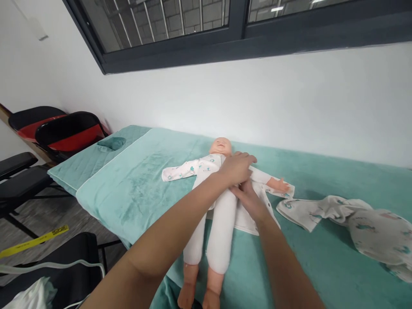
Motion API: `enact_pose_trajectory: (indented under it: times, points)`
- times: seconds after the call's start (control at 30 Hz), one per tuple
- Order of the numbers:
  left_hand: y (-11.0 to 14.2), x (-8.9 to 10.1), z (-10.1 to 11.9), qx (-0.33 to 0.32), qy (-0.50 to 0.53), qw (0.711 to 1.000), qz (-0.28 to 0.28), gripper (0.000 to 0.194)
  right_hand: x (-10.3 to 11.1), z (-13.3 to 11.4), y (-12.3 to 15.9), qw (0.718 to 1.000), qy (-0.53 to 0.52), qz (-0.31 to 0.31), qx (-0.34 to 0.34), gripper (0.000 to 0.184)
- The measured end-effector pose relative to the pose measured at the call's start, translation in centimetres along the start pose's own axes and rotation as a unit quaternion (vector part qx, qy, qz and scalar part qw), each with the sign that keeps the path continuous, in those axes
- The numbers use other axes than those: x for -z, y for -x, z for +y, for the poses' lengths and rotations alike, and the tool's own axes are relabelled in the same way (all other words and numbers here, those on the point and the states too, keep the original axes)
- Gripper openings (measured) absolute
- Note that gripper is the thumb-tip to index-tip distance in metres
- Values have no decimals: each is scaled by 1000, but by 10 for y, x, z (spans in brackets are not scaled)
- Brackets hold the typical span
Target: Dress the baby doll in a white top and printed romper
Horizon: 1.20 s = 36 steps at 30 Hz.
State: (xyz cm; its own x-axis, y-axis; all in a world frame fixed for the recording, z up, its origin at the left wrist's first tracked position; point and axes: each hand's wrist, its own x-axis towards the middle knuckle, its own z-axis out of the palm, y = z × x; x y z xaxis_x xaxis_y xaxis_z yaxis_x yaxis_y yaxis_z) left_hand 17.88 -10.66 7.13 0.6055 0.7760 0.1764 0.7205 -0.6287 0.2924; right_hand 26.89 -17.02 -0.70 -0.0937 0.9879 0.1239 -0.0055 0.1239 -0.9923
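A baby doll [222,210] lies on its back, with its head toward the wall and its bare feet toward me. It wears a white printed baby shirt [210,163], its front unfastened and one panel spread out on the right. The doll's hand on that side shows at the cuff; the other sleeve lies flat, with no doll hand visible. My left hand [236,167] is closed on the shirt at the doll's shoulder. Just below it, my right hand [251,199] pinches the shirt near the chest, its fingertips partly hidden.
Printed baby pants [376,227] lie crumpled on the right of the green padded bed [135,189]. Black and red folding chairs [71,133] stand at the left. A black seat [71,266] with a white cloth is at lower left. A wall and window are behind the bed.
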Motion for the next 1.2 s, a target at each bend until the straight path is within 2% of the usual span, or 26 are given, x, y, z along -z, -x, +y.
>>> enact_pose_trajectory:
  times: [0.07,0.17,0.23,0.3,0.37,0.43,0.47,0.53,0.6,0.67,0.77,0.87,1.07,1.2]
  points:
    - [-5,-1,11,-26,-63,997,-37,36,1,-4,3,999,-24,-39,8,63]
    - [-14,-1,25,-24,-127,988,-79,31,3,-9,7,996,-43,-80,5,60]
    - [-18,2,29,-16,-153,983,-97,30,6,-11,9,994,-51,-101,-5,52]
    - [-20,7,27,-14,-173,980,-98,30,11,-12,8,995,-25,-97,-14,39]
    - [-19,12,23,-17,-185,979,-88,32,20,-11,5,998,42,-44,1,29]
    - [-16,15,18,-19,-193,978,-74,34,32,-6,0,989,137,57,15,26]
    - [-15,17,16,-22,-198,978,-67,33,40,-3,-3,974,193,115,10,27]
    - [-11,17,12,-30,-212,975,-54,31,54,5,-9,928,307,207,-27,30]
    - [-7,18,9,-38,-230,971,-48,33,66,13,-12,884,395,242,-56,32]
    - [-4,19,6,-45,-249,966,-51,32,74,18,-13,870,435,226,-49,26]
    - [-1,22,2,-48,-268,960,-62,30,78,20,-11,871,447,203,-16,12]
    - [1,25,0,-46,-275,958,-69,30,78,19,-10,879,433,200,-9,11]
    - [1,27,-2,-45,-277,957,-69,34,74,17,-15,910,387,148,-17,8]
    - [2,25,-3,-42,-277,958,-60,35,78,11,-15,927,304,210,-65,9]
